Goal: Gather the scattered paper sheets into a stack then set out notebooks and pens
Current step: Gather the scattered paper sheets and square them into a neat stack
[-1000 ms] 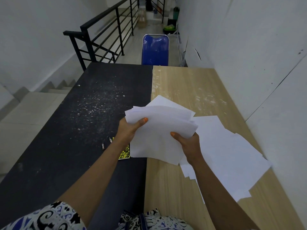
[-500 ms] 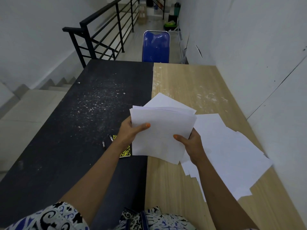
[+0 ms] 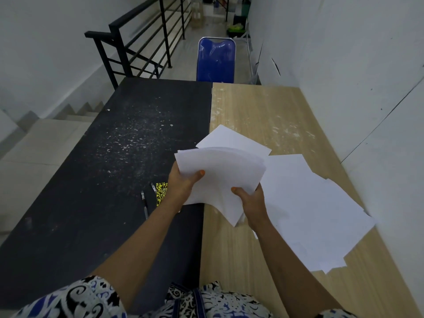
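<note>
Two tabletops meet along a seam under the head camera: a black table on our left, a wood table on our right that runs along a white wall, with a blue chair past the far edge and a railing by the stairs.

We hold the bundle of sheets in the air over the seam. Our left hand grips its near-left corner, thumb on top; our right hand pinches the near edge, thumb on top too. The bundle bows upward between them, so we judge it light, limp and slippery sheet on sheet. It is best held at two opposite edges and tapped square. Its long axis runs from near right to far left, top edge fanned.

Loose sheets lie overlapped along the right edge of the wood, corners pointing all ways. They look thin and easy to crease.

A notebook and two pens lie on the black top near the seam, the pens lengthwise toward the far edge.
</note>
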Demonstrator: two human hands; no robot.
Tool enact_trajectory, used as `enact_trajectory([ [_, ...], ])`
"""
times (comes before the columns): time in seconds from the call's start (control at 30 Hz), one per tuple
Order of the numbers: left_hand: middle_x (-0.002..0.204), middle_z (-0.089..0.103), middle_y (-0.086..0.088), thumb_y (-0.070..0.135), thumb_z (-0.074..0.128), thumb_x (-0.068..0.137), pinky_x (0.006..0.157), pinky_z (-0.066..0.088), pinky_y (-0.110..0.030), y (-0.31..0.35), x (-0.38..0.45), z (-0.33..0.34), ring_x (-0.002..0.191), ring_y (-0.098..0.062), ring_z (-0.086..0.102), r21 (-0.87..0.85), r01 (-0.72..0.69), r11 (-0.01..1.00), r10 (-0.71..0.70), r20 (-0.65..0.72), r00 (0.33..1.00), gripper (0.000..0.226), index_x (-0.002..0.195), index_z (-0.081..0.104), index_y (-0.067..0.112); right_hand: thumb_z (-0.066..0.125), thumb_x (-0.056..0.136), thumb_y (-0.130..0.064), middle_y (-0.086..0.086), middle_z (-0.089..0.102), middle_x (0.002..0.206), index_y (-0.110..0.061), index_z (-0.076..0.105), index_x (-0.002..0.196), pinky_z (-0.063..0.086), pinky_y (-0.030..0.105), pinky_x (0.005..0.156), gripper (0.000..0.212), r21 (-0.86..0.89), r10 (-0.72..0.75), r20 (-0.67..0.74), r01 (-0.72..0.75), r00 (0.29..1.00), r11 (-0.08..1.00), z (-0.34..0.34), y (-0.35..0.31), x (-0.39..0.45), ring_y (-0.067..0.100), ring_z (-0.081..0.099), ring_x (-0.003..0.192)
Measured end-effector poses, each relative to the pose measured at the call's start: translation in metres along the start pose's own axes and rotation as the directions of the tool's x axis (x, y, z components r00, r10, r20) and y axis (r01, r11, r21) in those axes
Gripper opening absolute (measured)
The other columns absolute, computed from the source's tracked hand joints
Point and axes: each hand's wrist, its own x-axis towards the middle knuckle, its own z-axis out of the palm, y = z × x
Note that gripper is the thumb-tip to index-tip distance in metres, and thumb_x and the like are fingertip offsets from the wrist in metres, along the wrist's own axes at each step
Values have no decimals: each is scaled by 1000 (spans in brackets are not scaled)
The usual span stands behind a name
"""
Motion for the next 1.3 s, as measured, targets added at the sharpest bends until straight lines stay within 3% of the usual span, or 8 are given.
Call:
enact_trajectory([
  [0.17, 108, 68, 3, 15, 65, 91, 76, 50, -25, -4, -3, -3, 102, -14, 65, 52, 33, 998, -36, 61, 997, 28, 119, 60, 15, 70, 84, -7, 2, 69, 96, -22, 63, 99, 51, 25, 69, 22, -1, 69, -1, -69, 998, 998, 0, -1, 1, 22, 64, 92],
  [0.27, 106, 69, 6, 15, 65, 92, 73, 51, -20, -5, -8, 0, 92, -2, 66, 42, 18, 999, -19, 28, 999, 28, 119, 61, 12, 70, 84, -7, 0, 69, 96, -21, 63, 100, 53, 27, 71, 22, 44, 61, -45, -59, 997, 997, -2, -1, 2, 19, 65, 91],
  [0.43, 114, 67, 2, 18, 77, 81, 80, 53, -28, -15, -11, 0, 102, -11, 64, 49, 28, 998, -28, 8, 1000, 48, 124, 56, 14, 75, 79, -6, 4, 70, 104, -12, 62, 113, 57, 38, 82, 37, 22, 49, -71, -48, 996, 999, -6, 8, -3, 22, 66, 97],
  [0.6, 109, 65, 11, 11, 70, 87, 73, 50, -13, -8, -10, 8, 96, 1, 62, 64, -16, 998, 17, -10, 1000, 41, 124, 54, 16, 73, 82, -6, -5, 69, 96, -21, 63, 103, 55, 21, 71, 28, 36, 24, -70, -22, 997, 999, -5, 1, -2, 11, 66, 89],
  [0.77, 113, 61, 4, 17, 77, 81, 81, 51, -28, -10, -9, 6, 104, -10, 60, 53, -13, 999, 15, -27, 1000, 53, 124, 47, 15, 76, 79, -7, 3, 68, 107, -11, 60, 120, 57, 32, 82, 44, 10, 26, -48, -25, 999, 1000, -5, 7, -2, 18, 65, 99],
  [1.0, 108, 66, -8, 50, 64, 79, 78, 51, -29, 14, -1, 5, 96, -17, 64, -98, -119, 988, 117, -25, 993, 54, 114, 59, 9, 76, 80, -11, 5, 72, 103, -11, 67, 110, 56, 36, 84, 31, 55, 59, -52, -56, 997, 997, -7, 3, 3, 21, 67, 97],
  [1.17, 120, 64, -4, 48, 65, 82, 84, 53, -32, 13, 1, 13, 109, -20, 63, -78, -94, 993, 99, 68, 993, 58, 129, 52, 16, 72, 84, -13, -1, 71, 95, -17, 67, 103, 56, 31, 84, 20, 50, 78, -30, -77, 996, 996, -3, 2, 2, 15, 67, 90],
  [1.3, 119, 64, -6, 40, 67, 82, 83, 54, -29, 7, -2, 12, 109, -20, 63, -100, -147, 984, 150, 23, 988, 58, 129, 51, 10, 72, 85, -17, -3, 71, 94, -22, 67, 99, 56, 26, 75, 16, 57, 60, -53, -57, 997, 997, -5, 1, 2, 13, 67, 89],
])
